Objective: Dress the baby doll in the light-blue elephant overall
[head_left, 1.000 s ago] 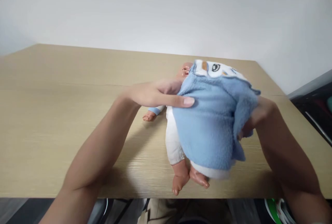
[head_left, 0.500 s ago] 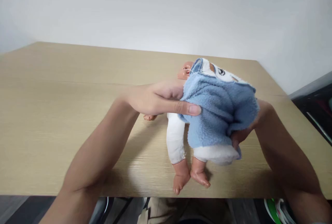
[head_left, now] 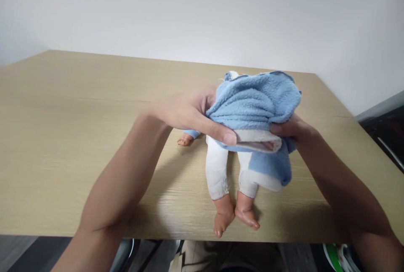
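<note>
A doll (head_left: 217, 171) lies on its back on the wooden table, its bare feet toward the front edge and its legs in white cloth. Over its upper body, hiding the head, is a fuzzy blue garment (head_left: 252, 99) with a white-lined opening facing me. My left hand (head_left: 195, 116) grips the garment's left side, thumb on the edge of the opening. On the right side, my right hand (head_left: 292, 129) pinches the cloth by the same opening; its other fingers are hidden. One doll hand (head_left: 185, 139) with a blue cuff shows under my left wrist.
The wooden table (head_left: 78, 150) reaches back to a pale wall. Past its right edge stands a dark object (head_left: 386, 127). Below the front edge are my trousers and a green and white item (head_left: 333, 255) at lower right.
The garment has turned so its white-lined opening faces me, and the white printed part has mostly gone from sight. My right hand has moved up and left. The doll's head is now covered.
</note>
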A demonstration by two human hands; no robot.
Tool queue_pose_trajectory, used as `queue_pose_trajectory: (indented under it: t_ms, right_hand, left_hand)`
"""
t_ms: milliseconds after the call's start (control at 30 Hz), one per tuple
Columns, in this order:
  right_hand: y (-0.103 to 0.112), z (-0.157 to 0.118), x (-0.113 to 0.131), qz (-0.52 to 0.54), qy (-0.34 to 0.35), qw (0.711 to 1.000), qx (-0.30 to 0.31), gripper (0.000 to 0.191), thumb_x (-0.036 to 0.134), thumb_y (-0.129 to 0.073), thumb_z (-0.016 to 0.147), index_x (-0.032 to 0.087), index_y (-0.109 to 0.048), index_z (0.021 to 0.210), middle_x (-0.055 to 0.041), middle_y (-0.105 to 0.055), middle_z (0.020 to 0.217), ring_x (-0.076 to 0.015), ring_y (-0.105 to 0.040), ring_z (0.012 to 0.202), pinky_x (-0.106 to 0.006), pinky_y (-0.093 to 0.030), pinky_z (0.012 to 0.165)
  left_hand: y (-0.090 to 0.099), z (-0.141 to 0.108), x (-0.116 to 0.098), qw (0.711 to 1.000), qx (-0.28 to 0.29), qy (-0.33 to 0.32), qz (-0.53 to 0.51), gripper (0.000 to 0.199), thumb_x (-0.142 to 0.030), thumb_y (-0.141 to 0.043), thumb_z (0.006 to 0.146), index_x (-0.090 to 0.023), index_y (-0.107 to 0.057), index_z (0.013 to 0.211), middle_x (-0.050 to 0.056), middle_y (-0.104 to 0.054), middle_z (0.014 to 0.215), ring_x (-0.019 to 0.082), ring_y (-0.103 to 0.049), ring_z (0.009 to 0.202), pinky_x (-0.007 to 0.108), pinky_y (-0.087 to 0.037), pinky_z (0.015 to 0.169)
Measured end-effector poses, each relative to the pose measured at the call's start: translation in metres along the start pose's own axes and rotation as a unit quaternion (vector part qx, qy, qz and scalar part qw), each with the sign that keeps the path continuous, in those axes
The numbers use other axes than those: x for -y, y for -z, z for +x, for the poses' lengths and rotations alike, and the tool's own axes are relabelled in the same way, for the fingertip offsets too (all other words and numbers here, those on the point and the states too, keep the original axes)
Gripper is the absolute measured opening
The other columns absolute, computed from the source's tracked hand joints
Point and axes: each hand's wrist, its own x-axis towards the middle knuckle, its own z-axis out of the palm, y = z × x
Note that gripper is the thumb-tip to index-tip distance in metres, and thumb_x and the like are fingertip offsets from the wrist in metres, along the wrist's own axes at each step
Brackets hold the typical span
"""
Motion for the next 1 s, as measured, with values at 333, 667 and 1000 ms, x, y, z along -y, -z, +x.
queue_pose_trajectory:
  t_ms: [333,667,1000]
  right_hand:
    - [0.001,-0.001,0.007,-0.012,0.021,1.000,0.011,0.070,0.059,-0.105,0.068,0.024,-0.079,0.122,-0.0085,-0.083,0.128,-0.0354,-0.075,0.138,-0.047,-0.060,0.122]
    - [-0.056,-0.059,0.038,-0.089,0.018,0.993,-0.072,0.022,0.030,-0.086,0.089,0.025,-0.082,0.110,-0.0063,-0.087,0.113,-0.0308,-0.083,0.108,-0.043,-0.070,0.101]
    - [-0.094,-0.086,0.004,-0.131,-0.018,0.989,-0.060,0.003,0.028,-0.076,0.087,0.025,-0.077,0.086,-0.0017,-0.084,0.087,-0.0263,-0.079,0.086,-0.041,-0.068,0.087]
  left_hand:
    - [-0.028,-0.004,-0.021,0.976,0.125,0.070,-0.162,0.038,-0.052,-0.098,0.089,-0.022,-0.079,0.102,-0.002,-0.068,0.068,0.012,-0.055,0.046,0.024,-0.051,0.043]
    - [-0.096,-0.060,-0.040,0.971,-0.150,0.116,-0.144,0.026,-0.037,-0.089,0.091,-0.019,-0.077,0.105,0.006,-0.083,0.103,0.024,-0.078,0.092,0.033,-0.067,0.084]
    - [-0.177,-0.120,-0.025,0.934,-0.279,0.196,-0.104,0.033,-0.033,-0.079,0.096,-0.020,-0.072,0.125,0.006,-0.083,0.111,0.029,-0.080,0.110,0.036,-0.065,0.095]
